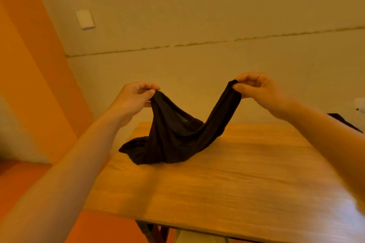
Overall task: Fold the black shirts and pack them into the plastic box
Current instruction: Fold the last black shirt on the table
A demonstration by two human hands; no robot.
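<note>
shirt (173, 136) pinched by left hand (134, 98), right hand (258, 89); sags onto table (237, 173).

One black shirt (173, 132) is in play, thin dark fabric, unfolded and limp. It is lifted by two raised points, one pinched in the left hand (134, 96), the other in the right hand (256, 89), well apart from each other. Between the two points the cloth sags in a deep curve. Its lower part bunches in folds and rests on the wooden table (237, 183), towards the far left corner, with a loose end trailing out to the left. A second piece of black cloth (343, 122) lies at the table's far right edge, mostly cut off; its shape cannot be told.
</note>
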